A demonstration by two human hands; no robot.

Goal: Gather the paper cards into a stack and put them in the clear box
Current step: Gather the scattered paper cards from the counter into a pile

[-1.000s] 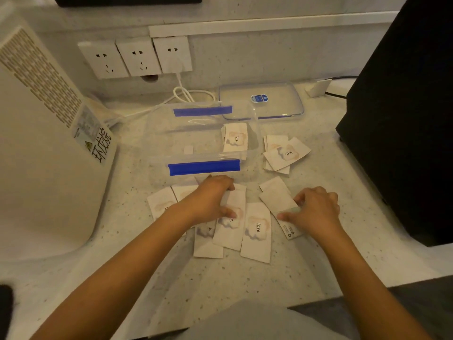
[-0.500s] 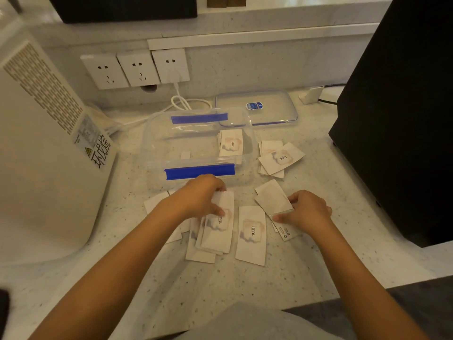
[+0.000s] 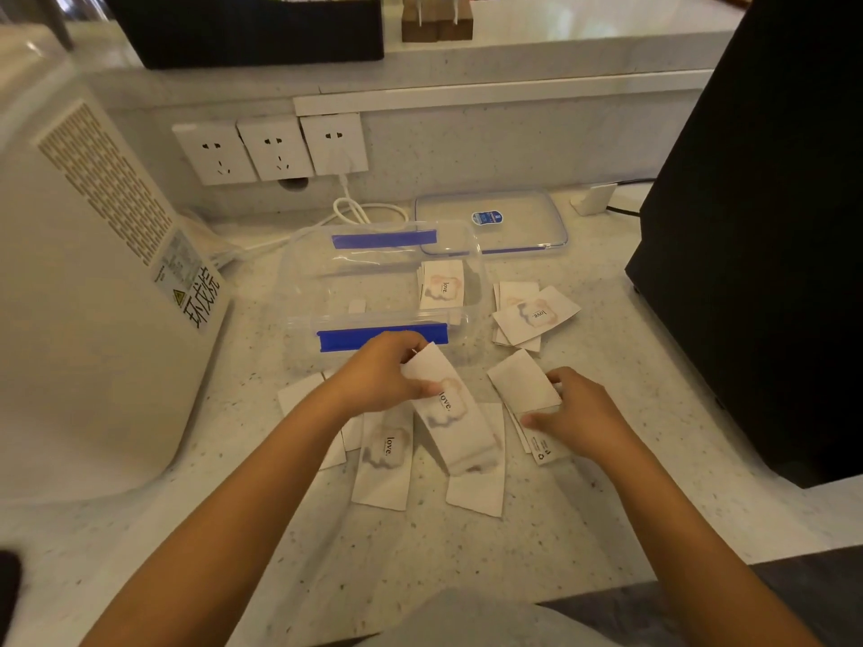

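White paper cards printed "love." lie scattered on the speckled counter in front of the clear box (image 3: 303, 291), which has blue clips on its long sides. My left hand (image 3: 378, 380) grips a small bunch of cards (image 3: 455, 422), lifted and tilted just in front of the box. My right hand (image 3: 579, 417) pinches other cards (image 3: 525, 385) at their right edge, down on the counter. More cards lie flat below my hands (image 3: 385, 459). A few cards (image 3: 441, 284) rest inside the box at its right end. Another small pile (image 3: 532, 315) sits right of the box.
The box's clear lid (image 3: 523, 217) lies behind it. A large white appliance (image 3: 84, 282) stands at the left, a black unit (image 3: 766, 226) at the right. Wall sockets (image 3: 271, 149) and a white cable (image 3: 359, 210) are at the back. The counter's front edge is near my body.
My left hand has drawn cards together and lifted them off the counter, tilting them rightward. My right hand has closed on the cards at the right. The view tilted up.
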